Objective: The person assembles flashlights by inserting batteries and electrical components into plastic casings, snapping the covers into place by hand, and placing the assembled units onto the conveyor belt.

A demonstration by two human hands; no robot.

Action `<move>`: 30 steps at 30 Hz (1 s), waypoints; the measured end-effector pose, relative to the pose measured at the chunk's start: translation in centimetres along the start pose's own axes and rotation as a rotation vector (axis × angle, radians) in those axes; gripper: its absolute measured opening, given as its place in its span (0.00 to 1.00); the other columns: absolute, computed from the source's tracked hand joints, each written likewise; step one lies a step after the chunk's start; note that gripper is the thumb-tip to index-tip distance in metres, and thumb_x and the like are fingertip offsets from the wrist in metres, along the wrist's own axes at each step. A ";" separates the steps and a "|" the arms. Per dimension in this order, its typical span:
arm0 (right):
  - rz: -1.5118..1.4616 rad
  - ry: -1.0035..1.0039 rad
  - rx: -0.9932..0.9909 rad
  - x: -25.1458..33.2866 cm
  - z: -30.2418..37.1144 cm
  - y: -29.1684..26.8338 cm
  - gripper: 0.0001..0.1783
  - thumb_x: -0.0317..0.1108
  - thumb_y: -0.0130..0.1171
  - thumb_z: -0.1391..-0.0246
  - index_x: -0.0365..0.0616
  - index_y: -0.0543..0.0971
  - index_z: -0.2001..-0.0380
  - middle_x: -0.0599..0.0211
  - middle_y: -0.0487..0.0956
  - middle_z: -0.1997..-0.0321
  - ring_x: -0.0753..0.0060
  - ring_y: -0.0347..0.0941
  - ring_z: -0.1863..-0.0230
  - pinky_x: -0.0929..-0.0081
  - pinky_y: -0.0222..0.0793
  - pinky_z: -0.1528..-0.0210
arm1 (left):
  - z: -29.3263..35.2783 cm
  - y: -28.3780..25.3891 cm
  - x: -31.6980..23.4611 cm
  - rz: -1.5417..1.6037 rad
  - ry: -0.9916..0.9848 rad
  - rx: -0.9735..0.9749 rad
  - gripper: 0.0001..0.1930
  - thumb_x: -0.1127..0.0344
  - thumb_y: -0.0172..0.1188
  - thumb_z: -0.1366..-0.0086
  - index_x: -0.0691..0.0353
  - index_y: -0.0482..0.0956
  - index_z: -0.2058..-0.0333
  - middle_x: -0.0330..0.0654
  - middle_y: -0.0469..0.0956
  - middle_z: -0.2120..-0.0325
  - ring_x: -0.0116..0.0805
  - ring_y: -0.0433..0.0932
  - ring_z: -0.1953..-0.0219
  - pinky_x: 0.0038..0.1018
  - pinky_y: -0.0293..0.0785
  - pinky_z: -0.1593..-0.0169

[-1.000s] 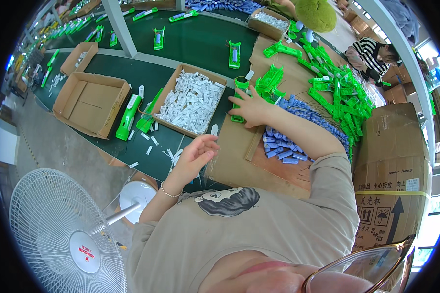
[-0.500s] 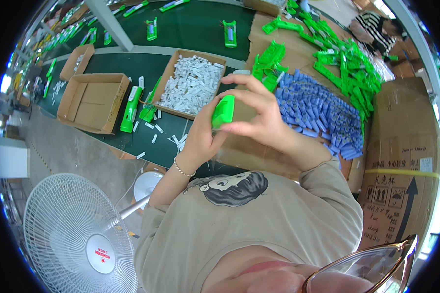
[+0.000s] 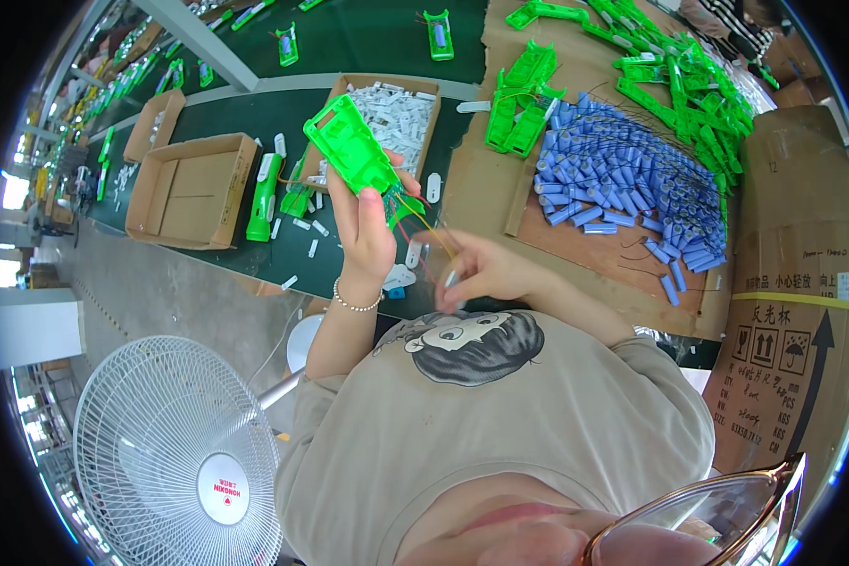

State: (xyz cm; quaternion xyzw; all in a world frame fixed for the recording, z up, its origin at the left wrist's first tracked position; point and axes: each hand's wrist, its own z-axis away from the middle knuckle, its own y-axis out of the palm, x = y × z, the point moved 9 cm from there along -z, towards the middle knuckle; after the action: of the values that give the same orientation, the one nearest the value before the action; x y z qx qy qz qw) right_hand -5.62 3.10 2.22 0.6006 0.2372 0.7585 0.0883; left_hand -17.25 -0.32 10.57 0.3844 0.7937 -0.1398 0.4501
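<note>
My left hand is closed round a bright green plastic flashlight housing, lifted with its hollow inside showing. Thin wires, red and yellow among them, trail from the housing's lower end toward my other hand. Fingers drawn together and partly smeared by motion, my right hand is just below those wires, in front of my shirt. Whatever it pinches is too blurred to make out. Behind the housing is a cardboard box of small white plastic parts.
Blue cylindrical cells with wires are heaped on cardboard at the right, below a pile of green housings. To the left are a shallow cardboard box and a green flashlight. A fan stands lower left, a tall carton right.
The green housing has turned to show its inside and wires, and moved left in my left hand. My right hand has left it and come down toward my body.
</note>
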 end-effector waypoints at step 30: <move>0.639 -0.476 -0.828 8.0 3.9 -9.0 0.10 0.34 0.58 0.44 0.38 0.74 0.73 0.73 0.73 0.81 0.88 0.67 0.80 0.87 0.59 0.81 | 6.6 5.0 5.6 0.131 -0.596 0.402 0.25 0.62 0.42 0.32 0.67 0.53 0.40 0.44 0.71 0.57 0.28 0.72 0.62 0.25 0.71 0.59</move>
State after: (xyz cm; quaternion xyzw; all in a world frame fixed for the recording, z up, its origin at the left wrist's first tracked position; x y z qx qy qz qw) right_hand -5.39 15.30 5.65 0.7119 -0.2993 0.6211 0.1335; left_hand -11.25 1.96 2.93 0.4578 0.5581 -0.3696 0.5851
